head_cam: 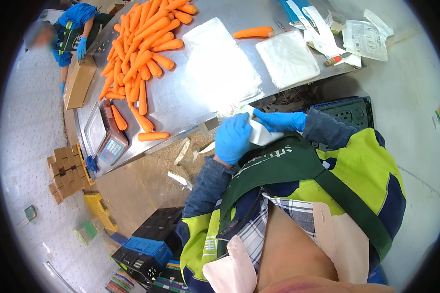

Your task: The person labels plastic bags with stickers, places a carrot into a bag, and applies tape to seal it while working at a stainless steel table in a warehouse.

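Observation:
My left hand [233,139], in a blue glove, is closed on a folded white paper strip [261,132], seemingly label backing. My right hand [281,120], also gloved, grips the strip from the other side; some of its fingers are hidden. Both hands are close to my green apron, just off the near edge of the metal table. A printed piece [229,110] shows beyond my left hand. On the table lie a stack of clear plastic bags [218,66], a second bag stack [289,58], one carrot [253,32] and a large heap of carrots [141,47].
A digital scale [113,148] stands at the table's left end, beside a cardboard box [81,82] touched by a co-worker in blue gloves. A red-handled tool [338,59] lies by paper strips at right. Crates [146,249] are stacked at lower left, another crate [346,113] by the table.

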Motion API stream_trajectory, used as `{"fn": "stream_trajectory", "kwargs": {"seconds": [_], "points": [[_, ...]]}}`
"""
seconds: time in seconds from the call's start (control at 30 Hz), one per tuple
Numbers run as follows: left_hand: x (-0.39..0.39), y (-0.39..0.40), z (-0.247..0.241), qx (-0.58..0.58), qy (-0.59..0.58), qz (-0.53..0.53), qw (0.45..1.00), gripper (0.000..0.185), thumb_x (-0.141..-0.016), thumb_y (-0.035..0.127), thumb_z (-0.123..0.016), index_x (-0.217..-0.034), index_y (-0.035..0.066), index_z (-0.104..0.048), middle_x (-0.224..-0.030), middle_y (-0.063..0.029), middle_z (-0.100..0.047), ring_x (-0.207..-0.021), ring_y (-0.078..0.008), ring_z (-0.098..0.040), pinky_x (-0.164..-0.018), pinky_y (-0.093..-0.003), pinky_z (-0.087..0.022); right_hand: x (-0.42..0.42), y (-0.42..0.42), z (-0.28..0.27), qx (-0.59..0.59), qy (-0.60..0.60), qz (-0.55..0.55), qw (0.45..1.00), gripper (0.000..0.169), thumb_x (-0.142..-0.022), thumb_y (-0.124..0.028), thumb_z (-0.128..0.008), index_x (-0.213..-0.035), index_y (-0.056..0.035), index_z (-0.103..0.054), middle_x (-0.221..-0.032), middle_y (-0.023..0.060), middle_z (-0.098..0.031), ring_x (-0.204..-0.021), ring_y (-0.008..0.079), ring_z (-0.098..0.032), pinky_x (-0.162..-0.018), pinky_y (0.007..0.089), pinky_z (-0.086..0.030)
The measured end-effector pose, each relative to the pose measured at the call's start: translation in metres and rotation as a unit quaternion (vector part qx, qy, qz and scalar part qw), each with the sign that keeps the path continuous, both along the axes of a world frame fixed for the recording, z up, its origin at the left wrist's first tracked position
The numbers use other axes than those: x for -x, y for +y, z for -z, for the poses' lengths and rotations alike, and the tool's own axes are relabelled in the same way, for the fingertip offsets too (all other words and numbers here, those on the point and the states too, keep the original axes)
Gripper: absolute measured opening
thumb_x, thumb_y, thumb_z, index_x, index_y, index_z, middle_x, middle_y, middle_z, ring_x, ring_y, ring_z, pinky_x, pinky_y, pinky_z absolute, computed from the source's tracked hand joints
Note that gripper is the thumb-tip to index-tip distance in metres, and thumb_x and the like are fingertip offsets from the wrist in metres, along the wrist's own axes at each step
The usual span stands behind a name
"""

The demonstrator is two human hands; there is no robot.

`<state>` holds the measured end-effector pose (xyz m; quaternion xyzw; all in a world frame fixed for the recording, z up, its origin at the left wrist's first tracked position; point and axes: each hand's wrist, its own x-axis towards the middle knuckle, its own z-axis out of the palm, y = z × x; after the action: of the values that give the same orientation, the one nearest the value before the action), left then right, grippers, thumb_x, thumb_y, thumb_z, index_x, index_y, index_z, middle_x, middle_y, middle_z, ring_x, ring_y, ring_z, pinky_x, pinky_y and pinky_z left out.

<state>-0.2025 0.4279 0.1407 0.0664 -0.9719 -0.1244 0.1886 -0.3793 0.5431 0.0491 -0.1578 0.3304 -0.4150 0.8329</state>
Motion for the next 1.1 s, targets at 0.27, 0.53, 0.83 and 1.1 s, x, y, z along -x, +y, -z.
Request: {"fn": "stream_trajectory", "kwargs": {"seconds": [0.27,0.53,0.83,1.1], "points": [[0.02,0.006,-0.024,-0.264,-0.079,0.008,0.961,0.056,-0.071,0.02,-0.079,-0.121,0.011,-0.057,-0.137,-0.0165,-0.046,-0.124,-0.0348,-0.047,-0.102,-0.045,-0.04,0.04,0.022,-0.07,0.066,0.164,-0.175,0.968,0.036,-0.091,-0.016,-0.063,-0.124,-0.0023,-0.059,-0.107,0.0065,-0.067,-0.098,0.0138,-0.061,-0.087,0.0292,-0.049],[0.043,-0.038,0.085,-0.492,-0.069,-0.069,0.865,0.069,-0.071,0.022,-0.082,-0.129,0.002,-0.05,-0.121,-0.0154,-0.057,-0.109,-0.0247,-0.057,-0.092,-0.0357,-0.047,0.039,0.032,-0.102,0.347,0.768,-0.181,0.507,0.015,-0.076,-0.016,-0.063,-0.082,-0.0051,-0.071,-0.076,0.0161,-0.067,-0.07,0.0329,-0.068,-0.06,0.0427,-0.053],[-0.008,-0.062,-0.011,-0.72,-0.21,-0.017,0.661,0.029,-0.084,0.01,-0.067,-0.108,-0.006,-0.066,-0.087,-0.0061,-0.069,-0.077,-0.0109,-0.062,-0.069,-0.025,-0.05,0.089,0.05,-0.093,0.164,0.879,0.087,0.44,0.07,-0.08,-0.032,-0.072,-0.142,-0.0137,-0.043,-0.095,0.0104,-0.059,-0.087,0.024,-0.059,-0.075,0.0373,-0.049],[-0.019,-0.074,-0.021,-0.698,-0.181,0.042,0.692,0.035,-0.084,0.02,-0.072,-0.107,-0.007,-0.067,-0.088,-0.0056,-0.07,-0.076,-0.0084,-0.061,-0.068,-0.0241,-0.051,0.069,0.043,-0.091,0.232,0.155,-0.106,0.955,0.069,-0.082,-0.015,-0.066,-0.144,-0.0026,-0.038,-0.144,0.0135,-0.045,-0.125,0.022,-0.047,-0.105,0.0333,-0.039]]}}
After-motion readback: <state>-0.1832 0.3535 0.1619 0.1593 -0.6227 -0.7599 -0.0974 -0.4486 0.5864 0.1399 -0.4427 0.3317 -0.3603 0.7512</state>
